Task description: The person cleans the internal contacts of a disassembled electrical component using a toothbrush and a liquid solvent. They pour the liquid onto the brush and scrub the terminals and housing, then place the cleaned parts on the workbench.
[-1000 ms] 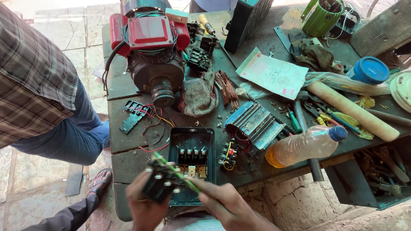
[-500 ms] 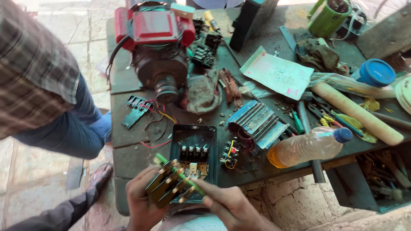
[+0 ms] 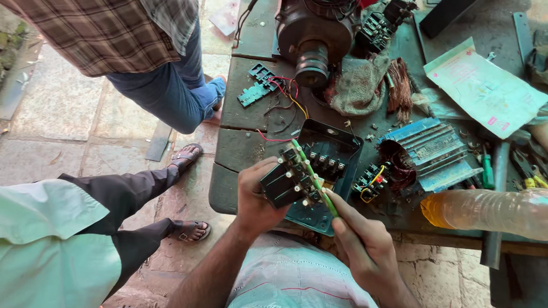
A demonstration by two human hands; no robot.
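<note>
The left hand [image 3: 256, 200] has its fingers wrapped around a black contactor block [image 3: 288, 180], held just above the near edge of the dark tabletop [image 3: 239, 108], in front of the open black starter box [image 3: 324, 156]. The right hand [image 3: 360, 243] pinches a slim green screwdriver [image 3: 313, 175] in narrowed fingers. Its long axis runs diagonally, the tip pointing up and away toward the electric motor [image 3: 315, 31], lying across the block's top.

Black terminal block [image 3: 285, 183], green screwdriver [image 3: 313, 177], teal box [image 3: 323, 169], plaid shirt [image 3: 100, 20], blue jeans [image 3: 171, 92], orange-tinted bottle [image 3: 502, 211].
</note>
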